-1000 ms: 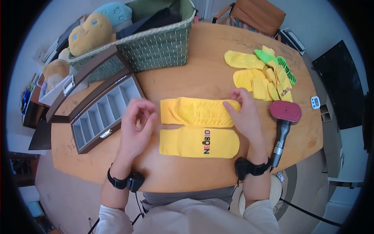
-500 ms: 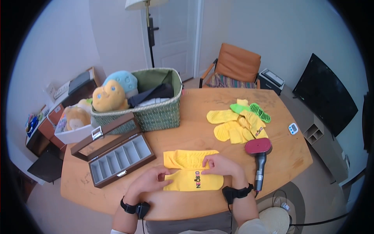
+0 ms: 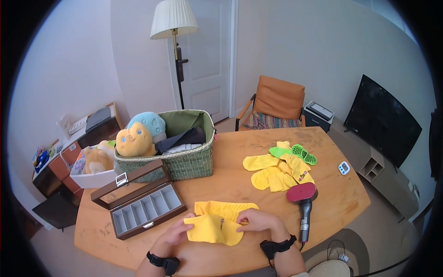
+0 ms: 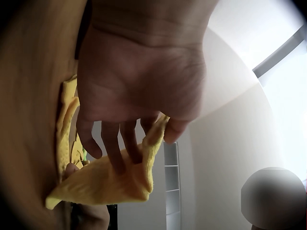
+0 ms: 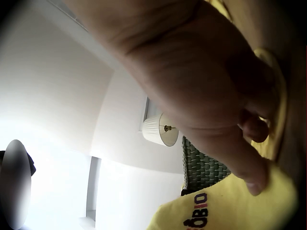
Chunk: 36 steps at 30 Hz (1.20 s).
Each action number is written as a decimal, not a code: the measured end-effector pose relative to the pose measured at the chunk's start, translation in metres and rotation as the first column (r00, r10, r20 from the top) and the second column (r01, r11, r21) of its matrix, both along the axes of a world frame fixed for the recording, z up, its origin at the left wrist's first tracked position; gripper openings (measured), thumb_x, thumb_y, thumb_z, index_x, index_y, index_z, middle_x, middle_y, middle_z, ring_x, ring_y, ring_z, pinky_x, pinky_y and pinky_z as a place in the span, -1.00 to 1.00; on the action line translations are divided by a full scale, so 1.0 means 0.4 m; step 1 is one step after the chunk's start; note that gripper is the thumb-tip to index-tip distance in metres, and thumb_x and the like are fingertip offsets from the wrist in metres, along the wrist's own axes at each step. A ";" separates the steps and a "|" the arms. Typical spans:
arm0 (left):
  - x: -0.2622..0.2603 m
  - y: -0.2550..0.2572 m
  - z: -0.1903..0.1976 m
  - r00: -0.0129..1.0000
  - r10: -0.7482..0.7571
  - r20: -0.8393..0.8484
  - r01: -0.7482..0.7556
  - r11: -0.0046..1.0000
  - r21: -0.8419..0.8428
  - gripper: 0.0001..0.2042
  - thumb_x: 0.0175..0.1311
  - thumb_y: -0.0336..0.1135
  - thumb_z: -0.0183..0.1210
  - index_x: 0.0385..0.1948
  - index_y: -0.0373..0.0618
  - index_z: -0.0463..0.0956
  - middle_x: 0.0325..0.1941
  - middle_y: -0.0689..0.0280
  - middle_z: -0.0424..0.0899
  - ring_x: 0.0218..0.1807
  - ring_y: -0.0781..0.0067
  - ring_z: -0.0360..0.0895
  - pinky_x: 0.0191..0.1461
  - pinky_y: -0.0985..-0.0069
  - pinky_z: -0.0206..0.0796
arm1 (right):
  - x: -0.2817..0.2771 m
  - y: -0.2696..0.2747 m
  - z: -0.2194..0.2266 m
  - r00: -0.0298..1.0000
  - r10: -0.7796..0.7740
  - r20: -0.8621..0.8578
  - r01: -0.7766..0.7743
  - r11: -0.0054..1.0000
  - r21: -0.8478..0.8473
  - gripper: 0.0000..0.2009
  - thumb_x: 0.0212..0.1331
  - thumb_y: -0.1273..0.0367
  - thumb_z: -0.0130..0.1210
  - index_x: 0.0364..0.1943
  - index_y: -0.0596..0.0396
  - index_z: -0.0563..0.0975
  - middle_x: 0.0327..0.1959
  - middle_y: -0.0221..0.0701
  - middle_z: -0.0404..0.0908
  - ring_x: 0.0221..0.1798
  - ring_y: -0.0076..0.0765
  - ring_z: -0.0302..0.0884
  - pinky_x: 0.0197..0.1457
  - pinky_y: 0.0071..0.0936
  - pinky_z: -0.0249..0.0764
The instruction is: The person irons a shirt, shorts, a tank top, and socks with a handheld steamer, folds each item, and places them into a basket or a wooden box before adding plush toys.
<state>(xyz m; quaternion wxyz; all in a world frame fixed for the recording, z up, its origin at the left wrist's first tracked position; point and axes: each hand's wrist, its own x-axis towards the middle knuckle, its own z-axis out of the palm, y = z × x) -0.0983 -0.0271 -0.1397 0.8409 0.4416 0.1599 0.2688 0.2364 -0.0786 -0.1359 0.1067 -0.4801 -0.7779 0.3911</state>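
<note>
A yellow sock with printed letters is raised off the table between both hands. The left hand pinches its left end; in the left wrist view the thumb and fingers of that hand hold the sock by its edge. The right hand pinches its right side, and in the right wrist view the thumb lies against the sock. Behind it, a second yellow sock lies flat on the table, partly hidden by the raised one.
An opened brown compartment box stands at left, before a green woven basket holding plush toys. At right are a pile of yellow and green socks, a red-headed handheld device and a small timer on the table.
Both hands have moved from the rear sock to the nearer one and lifted it, its left end tilting up. The head view has tipped upward, showing more of the room.
</note>
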 end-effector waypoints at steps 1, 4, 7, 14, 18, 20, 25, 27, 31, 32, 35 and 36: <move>0.002 -0.001 0.002 0.998 0.065 0.008 -0.065 0.998 0.022 -0.79 0.44 -0.21 0.16 -0.10 -0.04 0.36 -0.04 0.39 0.55 0.10 0.53 0.50 0.18 0.49 0.36 | 0.002 -0.002 0.004 1.000 0.000 -0.002 0.000 1.000 -0.007 -0.60 0.13 0.16 0.40 -0.14 0.19 0.61 -0.35 -0.38 0.56 -0.29 -0.38 0.46 -0.21 -0.43 0.42; 0.023 0.007 0.025 0.974 0.206 0.088 -0.201 0.977 -0.064 -0.81 0.47 -0.32 0.12 -0.03 -0.01 0.32 -0.02 0.37 0.57 0.09 0.48 0.54 0.21 0.44 0.40 | 0.021 -0.009 0.020 0.924 -0.134 -0.357 0.147 0.989 0.008 -0.68 0.29 0.18 0.27 -0.27 0.21 0.57 -0.39 -0.44 0.53 -0.36 -0.48 0.41 -0.25 -0.48 0.40; 0.024 0.025 -0.006 0.942 0.313 0.122 -0.299 0.947 -0.120 -0.72 0.44 -0.51 0.09 0.09 0.02 0.29 0.08 0.30 0.55 0.20 0.40 0.51 0.31 0.41 0.37 | 0.049 -0.006 0.022 0.726 -0.424 -0.542 0.380 0.904 -0.198 -0.65 0.38 0.17 0.18 -0.37 0.22 0.55 -0.50 -0.51 0.46 -0.43 -0.58 0.32 -0.31 -0.51 0.36; 0.044 0.013 0.009 0.896 0.405 -0.180 -0.293 0.847 0.444 -0.58 0.33 -0.59 0.17 0.18 -0.02 0.34 0.34 0.24 0.39 0.40 0.33 0.33 0.39 0.43 0.27 | 0.041 -0.012 0.039 0.823 -0.567 0.011 0.561 0.816 0.140 -0.67 0.33 0.19 0.17 -0.30 0.26 0.59 -0.43 -0.05 0.63 -0.37 0.02 0.57 -0.26 -0.21 0.45; 0.037 0.005 0.009 0.795 0.419 -0.438 -0.035 0.754 0.656 -0.66 0.30 -0.42 0.28 0.08 -0.08 0.44 0.35 0.13 0.40 0.40 0.16 0.33 0.40 0.30 0.24 | 0.038 -0.015 0.011 0.779 -0.628 -0.005 0.603 0.745 0.286 -0.69 0.35 0.22 0.15 -0.32 0.27 0.55 -0.47 -0.11 0.60 -0.40 -0.02 0.55 -0.27 -0.23 0.43; 0.034 0.000 0.004 0.721 0.502 -0.478 0.134 0.576 0.807 -0.66 0.28 -0.35 0.31 0.05 -0.10 0.47 0.35 0.07 0.40 0.39 0.09 0.35 0.40 0.25 0.25 | 0.032 -0.011 0.013 0.780 -0.626 -0.028 0.605 0.740 0.293 -0.70 0.37 0.23 0.12 -0.28 0.27 0.54 -0.42 -0.06 0.62 -0.33 0.07 0.57 -0.22 -0.19 0.45; 0.037 -0.012 0.012 0.668 0.584 -0.461 0.164 0.488 0.857 -0.63 0.24 -0.27 0.34 0.06 -0.15 0.58 0.30 0.01 0.43 0.30 0.00 0.41 0.39 0.22 0.25 | 0.016 0.003 0.010 0.698 -0.650 -0.300 0.716 0.632 0.297 -0.74 0.42 0.27 0.05 -0.13 0.26 0.51 -0.27 0.07 0.65 -0.15 0.23 0.61 -0.09 -0.11 0.49; 0.037 -0.011 0.030 0.653 0.556 -0.514 0.201 0.527 0.826 -0.63 0.24 -0.28 0.34 0.06 -0.17 0.60 0.28 0.01 0.44 0.26 0.05 0.44 0.34 0.27 0.30 | 0.008 0.003 0.011 0.694 -0.711 -0.115 0.710 0.649 0.275 -0.70 0.43 0.23 0.03 -0.02 0.22 0.48 -0.19 0.10 0.65 -0.03 0.27 0.59 -0.01 -0.02 0.50; 0.043 -0.006 0.037 0.689 0.495 -0.529 0.074 0.678 0.731 -0.60 0.25 -0.32 0.33 0.12 -0.22 0.56 0.27 0.03 0.44 0.11 0.28 0.52 0.13 0.43 0.44 | 0.006 -0.001 0.019 0.699 -0.711 -0.082 0.701 0.657 0.276 -0.72 0.42 0.26 0.03 -0.03 0.22 0.50 -0.18 0.12 0.65 -0.02 0.27 0.59 0.00 -0.05 0.50; 0.045 -0.008 0.043 0.689 0.496 -0.528 0.074 0.677 0.733 -0.60 0.25 -0.32 0.33 0.12 -0.22 0.56 0.27 0.03 0.44 0.11 0.28 0.52 0.13 0.43 0.44 | 0.016 0.004 0.003 0.688 -0.688 -0.231 0.725 0.634 0.270 -0.73 0.41 0.27 0.06 -0.04 0.22 0.51 -0.16 0.09 0.65 -0.02 0.25 0.59 0.00 -0.06 0.51; 0.048 -0.015 0.057 0.699 0.635 -0.329 -0.147 0.578 0.802 -0.54 0.26 -0.33 0.32 0.20 -0.22 0.49 0.30 0.02 0.41 0.01 0.39 0.53 -0.02 0.51 0.48 | 0.031 0.001 -0.015 0.676 -0.660 -0.329 0.737 0.615 0.280 -0.73 0.35 0.28 0.12 -0.05 0.22 0.53 -0.15 0.05 0.67 -0.02 0.22 0.61 0.02 -0.07 0.51; 0.050 -0.016 0.058 0.698 0.642 -0.319 -0.121 0.545 0.830 -0.51 0.26 -0.33 0.32 0.23 -0.23 0.47 0.33 0.00 0.39 -0.02 0.41 0.54 -0.03 0.50 0.48 | 0.030 -0.001 -0.011 0.687 -0.671 -0.279 0.726 0.619 0.298 -0.72 0.32 0.28 0.15 -0.06 0.22 0.54 -0.14 0.02 0.68 -0.01 0.19 0.61 0.03 -0.07 0.51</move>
